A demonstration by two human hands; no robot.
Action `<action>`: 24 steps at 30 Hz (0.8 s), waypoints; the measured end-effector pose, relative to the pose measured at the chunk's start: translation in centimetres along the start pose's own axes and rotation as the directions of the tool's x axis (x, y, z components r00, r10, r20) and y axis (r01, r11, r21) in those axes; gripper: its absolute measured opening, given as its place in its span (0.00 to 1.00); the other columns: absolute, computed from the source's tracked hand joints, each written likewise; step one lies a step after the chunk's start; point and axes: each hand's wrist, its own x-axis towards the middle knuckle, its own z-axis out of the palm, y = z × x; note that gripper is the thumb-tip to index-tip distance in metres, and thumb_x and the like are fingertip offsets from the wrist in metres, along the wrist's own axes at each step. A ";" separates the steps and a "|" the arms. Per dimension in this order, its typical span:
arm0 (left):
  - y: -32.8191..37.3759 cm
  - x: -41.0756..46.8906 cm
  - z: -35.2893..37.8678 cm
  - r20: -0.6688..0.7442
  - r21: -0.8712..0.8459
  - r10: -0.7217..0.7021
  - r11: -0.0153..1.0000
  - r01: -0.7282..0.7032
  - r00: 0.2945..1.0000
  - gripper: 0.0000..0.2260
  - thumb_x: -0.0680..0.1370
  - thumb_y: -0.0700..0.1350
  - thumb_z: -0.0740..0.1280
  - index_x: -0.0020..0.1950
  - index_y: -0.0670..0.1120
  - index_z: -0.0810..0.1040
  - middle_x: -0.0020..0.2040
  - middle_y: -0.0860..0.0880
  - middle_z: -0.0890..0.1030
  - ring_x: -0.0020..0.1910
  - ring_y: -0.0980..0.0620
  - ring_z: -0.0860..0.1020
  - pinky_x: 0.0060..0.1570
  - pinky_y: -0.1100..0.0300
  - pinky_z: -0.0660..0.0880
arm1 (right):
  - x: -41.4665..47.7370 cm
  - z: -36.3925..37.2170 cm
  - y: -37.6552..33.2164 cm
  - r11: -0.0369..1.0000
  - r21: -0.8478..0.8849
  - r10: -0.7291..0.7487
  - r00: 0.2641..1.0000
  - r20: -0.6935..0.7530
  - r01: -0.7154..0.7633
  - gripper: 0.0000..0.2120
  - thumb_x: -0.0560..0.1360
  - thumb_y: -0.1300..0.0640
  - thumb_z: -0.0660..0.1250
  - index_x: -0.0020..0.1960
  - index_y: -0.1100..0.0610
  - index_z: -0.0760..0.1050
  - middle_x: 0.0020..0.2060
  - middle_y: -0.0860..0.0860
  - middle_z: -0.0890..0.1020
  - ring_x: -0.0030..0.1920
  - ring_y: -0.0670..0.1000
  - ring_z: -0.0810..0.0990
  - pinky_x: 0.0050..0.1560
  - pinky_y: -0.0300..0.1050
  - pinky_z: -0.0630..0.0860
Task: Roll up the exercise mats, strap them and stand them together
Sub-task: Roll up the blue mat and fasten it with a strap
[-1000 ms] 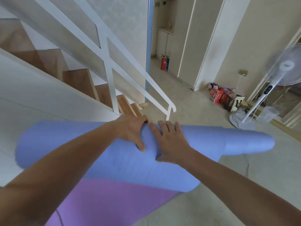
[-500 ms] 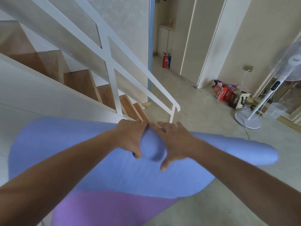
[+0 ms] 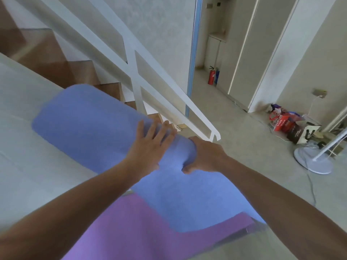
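Observation:
A blue exercise mat (image 3: 90, 121) is partly rolled into a thick roll that slants from upper left to the centre, with its loose end spreading down to the right. My left hand (image 3: 148, 145) lies flat on top of the roll with fingers spread. My right hand (image 3: 204, 156) grips the roll's right end, fingers curled over it and thumb underneath. A purple mat (image 3: 135, 228) lies flat on the floor beneath the blue mat's loose end.
A white stair railing (image 3: 159, 87) and wooden steps (image 3: 62, 68) rise just behind the roll. A standing fan's base (image 3: 311, 162), its cord, and boxes (image 3: 285, 124) sit at the right. A red fire extinguisher (image 3: 211, 76) stands by the far cabinets.
The roll has swung so its left end points up and away. My left hand went from gripping to lying flat. My right hand went from lying over the roll to gripping its end.

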 end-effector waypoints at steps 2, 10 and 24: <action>-0.1 0.0 0.5 -0.093 -0.066 -0.224 0.974 0.219 0.970 0.52 0.55 0.57 0.82 0.74 0.44 0.66 0.73 0.37 0.67 0.71 0.32 0.67 0.60 0.31 0.68 | 0.3 -0.9 0.7 0.989 0.141 0.043 0.999 -0.018 -0.040 0.37 0.56 0.37 0.78 0.59 0.39 0.64 0.40 0.39 0.79 0.35 0.43 0.80 0.41 0.40 0.76; 1.7 2.8 0.3 0.650 -0.752 -0.437 -0.491 0.440 0.622 0.24 0.69 0.40 0.70 0.65 0.45 0.72 0.53 0.48 0.83 0.46 0.49 0.81 0.46 0.54 0.79 | 1.4 0.3 -0.2 0.937 0.346 0.120 0.976 -0.181 -0.051 0.44 0.49 0.31 0.73 0.63 0.39 0.65 0.49 0.36 0.80 0.45 0.44 0.82 0.45 0.45 0.79; 3.2 0.2 2.3 0.376 -0.814 -0.396 -0.573 0.095 0.837 0.34 0.62 0.35 0.81 0.66 0.43 0.75 0.62 0.42 0.81 0.59 0.39 0.80 0.55 0.40 0.79 | 0.2 1.6 1.7 0.576 0.811 -0.272 0.960 0.073 0.102 0.37 0.63 0.58 0.76 0.67 0.41 0.67 0.61 0.33 0.78 0.66 0.43 0.74 0.58 0.43 0.78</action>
